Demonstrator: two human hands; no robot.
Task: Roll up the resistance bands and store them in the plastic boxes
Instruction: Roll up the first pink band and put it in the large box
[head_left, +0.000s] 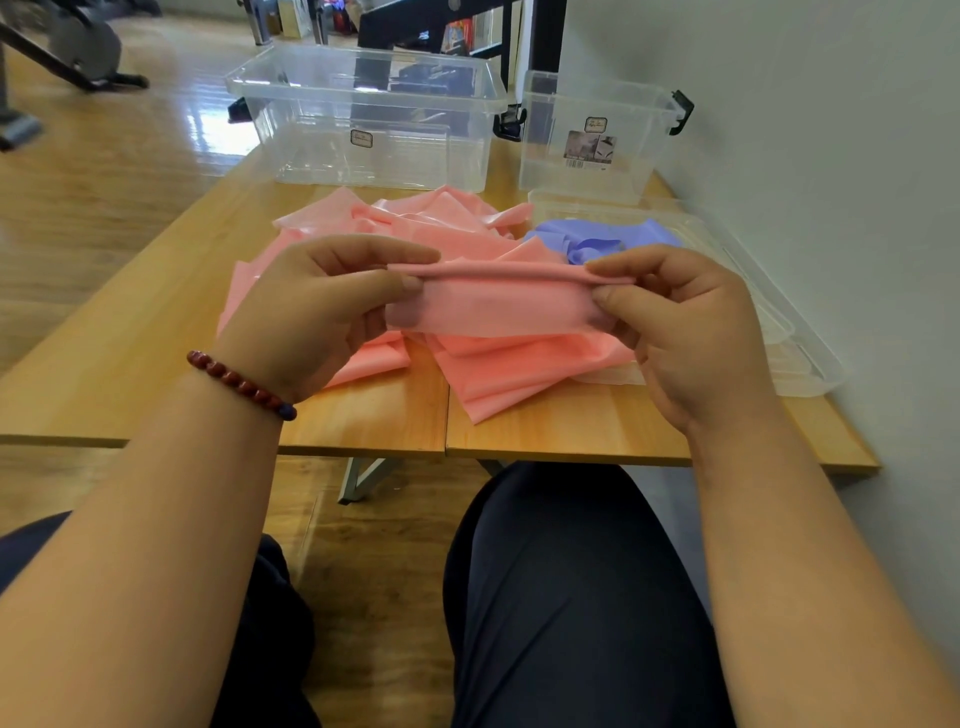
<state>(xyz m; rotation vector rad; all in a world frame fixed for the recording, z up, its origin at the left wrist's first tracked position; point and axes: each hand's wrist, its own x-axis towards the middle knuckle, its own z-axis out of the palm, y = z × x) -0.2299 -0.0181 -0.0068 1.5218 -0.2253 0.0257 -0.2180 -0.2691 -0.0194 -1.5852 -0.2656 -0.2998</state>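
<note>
A pink resistance band (493, 304) is held up above the wooden table (156, 364), its top edge rolled into a thin tube. My left hand (317, 312) pinches the band's left end between thumb and fingers. My right hand (691, 327) pinches its right end the same way. The rest of the pink band lies crumpled on the table behind and below my hands. A purple band (597, 239) lies bunched to the right of it. Two clear plastic boxes stand at the back, a large one (363, 119) and a smaller one (597, 135) with black latches.
Clear box lids (779, 322) lie along the table's right side by the white wall (831, 156). The table's front edge is close to my knees. Exercise equipment (78, 47) stands on the wooden floor at the far left.
</note>
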